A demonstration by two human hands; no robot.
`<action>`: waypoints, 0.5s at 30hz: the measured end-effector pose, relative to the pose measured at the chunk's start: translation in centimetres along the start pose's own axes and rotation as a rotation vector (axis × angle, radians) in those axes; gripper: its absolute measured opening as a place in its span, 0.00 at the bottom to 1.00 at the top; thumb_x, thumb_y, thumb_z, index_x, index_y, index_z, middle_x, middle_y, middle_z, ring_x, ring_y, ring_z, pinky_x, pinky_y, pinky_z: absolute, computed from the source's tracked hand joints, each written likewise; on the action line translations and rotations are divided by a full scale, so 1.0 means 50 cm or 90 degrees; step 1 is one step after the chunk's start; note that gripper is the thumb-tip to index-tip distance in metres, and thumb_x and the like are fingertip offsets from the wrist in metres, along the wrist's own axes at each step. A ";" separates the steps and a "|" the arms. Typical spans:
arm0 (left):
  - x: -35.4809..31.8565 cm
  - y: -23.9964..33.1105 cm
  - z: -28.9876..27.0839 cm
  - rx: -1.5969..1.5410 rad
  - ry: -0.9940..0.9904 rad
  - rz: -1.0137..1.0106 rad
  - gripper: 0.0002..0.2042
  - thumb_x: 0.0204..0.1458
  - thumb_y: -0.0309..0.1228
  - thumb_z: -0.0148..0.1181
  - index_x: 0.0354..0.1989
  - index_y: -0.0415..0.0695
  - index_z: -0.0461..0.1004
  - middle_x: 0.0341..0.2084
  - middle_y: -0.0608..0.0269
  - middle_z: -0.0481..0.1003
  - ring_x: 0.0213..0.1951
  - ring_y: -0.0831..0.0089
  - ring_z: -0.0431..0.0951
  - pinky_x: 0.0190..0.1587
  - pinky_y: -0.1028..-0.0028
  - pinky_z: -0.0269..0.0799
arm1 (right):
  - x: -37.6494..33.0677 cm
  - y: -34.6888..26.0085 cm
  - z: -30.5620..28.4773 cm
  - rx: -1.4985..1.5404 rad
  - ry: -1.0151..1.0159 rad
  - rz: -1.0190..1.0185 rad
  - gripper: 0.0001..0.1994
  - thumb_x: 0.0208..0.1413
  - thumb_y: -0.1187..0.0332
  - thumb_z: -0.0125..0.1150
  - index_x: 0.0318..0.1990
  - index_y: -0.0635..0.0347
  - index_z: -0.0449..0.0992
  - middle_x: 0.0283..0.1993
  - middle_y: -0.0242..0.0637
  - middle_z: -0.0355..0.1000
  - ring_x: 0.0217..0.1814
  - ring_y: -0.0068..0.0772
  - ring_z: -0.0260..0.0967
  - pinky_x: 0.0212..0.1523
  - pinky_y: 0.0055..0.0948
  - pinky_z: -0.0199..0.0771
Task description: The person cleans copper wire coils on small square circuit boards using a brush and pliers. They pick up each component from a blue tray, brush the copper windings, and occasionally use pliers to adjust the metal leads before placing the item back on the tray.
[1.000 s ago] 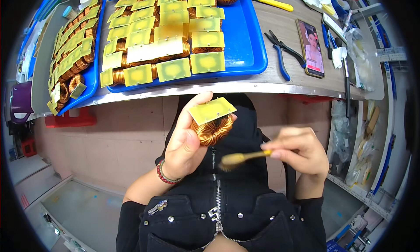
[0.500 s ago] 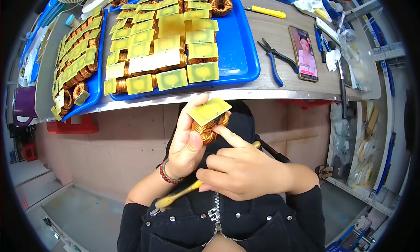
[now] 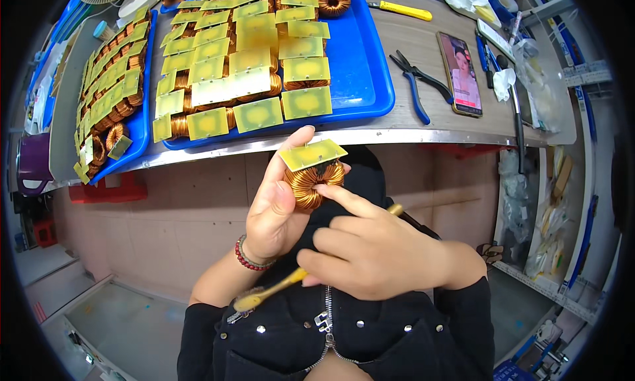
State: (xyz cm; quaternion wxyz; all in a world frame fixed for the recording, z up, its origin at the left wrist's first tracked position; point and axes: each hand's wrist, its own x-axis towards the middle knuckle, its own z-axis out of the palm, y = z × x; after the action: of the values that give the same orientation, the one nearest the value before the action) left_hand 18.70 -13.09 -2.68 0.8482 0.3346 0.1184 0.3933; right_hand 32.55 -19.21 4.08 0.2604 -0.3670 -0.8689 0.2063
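1. Clasping the coil [image 3: 303, 188], the left hand [image 3: 266, 215] holds it between the table [image 3: 403, 34] and the jacket [image 3: 284, 341].
2. The right hand [image 3: 370, 252] grips the brush [image 3: 281, 286], index finger [image 3: 347, 201] extended to the coil's centre.
3. A yellow board [image 3: 314, 154] caps the coil.
4. More boards [image 3: 258, 115] sit on the blue tray [image 3: 380, 83].

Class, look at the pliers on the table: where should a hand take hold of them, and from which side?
Probably by both handles, coming from the table's near edge. The pliers lie with their handles spread toward that edge and their nose pointing away. Favour the blue handle's side, since the dark handle ends close beside the phone.
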 end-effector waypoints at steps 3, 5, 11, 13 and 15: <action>-0.002 0.007 0.001 0.007 -0.014 -0.012 0.36 0.53 0.48 0.47 0.62 0.37 0.42 0.54 0.50 0.59 0.55 0.58 0.62 0.58 0.62 0.56 | -0.003 -0.001 -0.015 0.077 -0.021 0.001 0.11 0.46 0.61 0.60 0.33 0.58 0.72 0.20 0.29 0.55 0.19 0.27 0.59 0.50 0.38 0.63; -0.003 0.010 -0.006 -0.107 0.011 -0.036 0.32 0.55 0.46 0.45 0.62 0.41 0.43 0.54 0.47 0.58 0.55 0.55 0.62 0.57 0.62 0.58 | -0.027 0.006 -0.022 0.203 0.038 0.007 0.12 0.44 0.62 0.63 0.34 0.57 0.75 0.24 0.29 0.62 0.22 0.27 0.63 0.39 0.32 0.69; 0.004 0.002 0.005 -0.364 -0.005 -0.125 0.26 0.57 0.47 0.38 0.62 0.49 0.46 0.53 0.50 0.58 0.54 0.58 0.62 0.56 0.63 0.58 | -0.085 0.038 -0.014 -0.194 0.307 0.245 0.13 0.38 0.69 0.66 0.35 0.57 0.76 0.28 0.32 0.67 0.20 0.28 0.65 0.17 0.24 0.60; -0.003 -0.002 0.010 -0.343 0.021 -0.145 0.26 0.57 0.47 0.38 0.61 0.50 0.48 0.53 0.49 0.57 0.53 0.57 0.61 0.55 0.63 0.57 | -0.095 0.055 -0.007 -0.295 0.352 0.310 0.13 0.37 0.70 0.66 0.35 0.57 0.77 0.29 0.32 0.67 0.20 0.28 0.64 0.18 0.24 0.61; 0.000 -0.011 0.002 -0.336 0.049 -0.168 0.26 0.57 0.49 0.39 0.62 0.52 0.49 0.52 0.49 0.57 0.53 0.56 0.60 0.55 0.64 0.57 | -0.103 0.068 -0.021 -0.433 0.385 0.415 0.12 0.37 0.70 0.67 0.34 0.57 0.77 0.30 0.32 0.66 0.19 0.27 0.62 0.18 0.25 0.62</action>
State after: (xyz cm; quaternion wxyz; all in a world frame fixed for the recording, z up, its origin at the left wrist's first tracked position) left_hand 19.08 -13.41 -2.95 0.9444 0.0690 0.0867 0.3096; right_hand 38.05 -20.68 1.46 0.2877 -0.7229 -0.6144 -0.1305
